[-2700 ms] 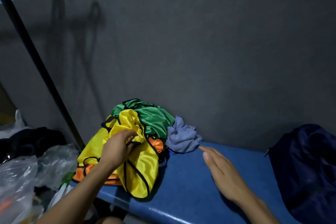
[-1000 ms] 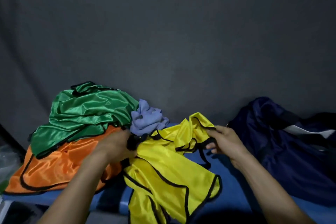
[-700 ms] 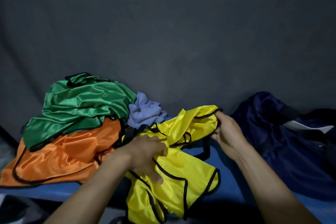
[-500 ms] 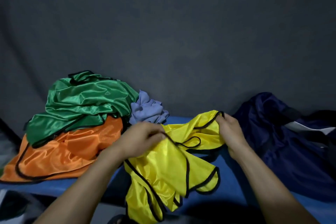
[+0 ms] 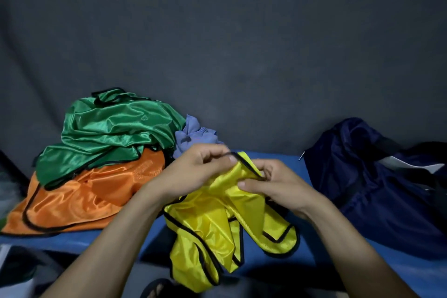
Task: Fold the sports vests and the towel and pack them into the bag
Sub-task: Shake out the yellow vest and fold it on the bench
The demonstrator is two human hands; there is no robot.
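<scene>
Both hands, the left hand (image 5: 193, 172) and right hand (image 5: 278, 186), pinch the yellow vest (image 5: 217, 220) by its black-trimmed edge, right of the orange vest (image 5: 92, 196).

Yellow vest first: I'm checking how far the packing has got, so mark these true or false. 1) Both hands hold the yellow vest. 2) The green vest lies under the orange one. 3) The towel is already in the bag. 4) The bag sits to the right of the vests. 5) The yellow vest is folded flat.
1) True: the left hand and right hand both pinch the yellow vest at its black-trimmed edge.
2) False: the green vest lies on top of the orange vest.
3) False: the bluish towel sits crumpled beside the green vest.
4) True: the navy bag lies at the right.
5) False: it hangs crumpled from the hands.
</scene>
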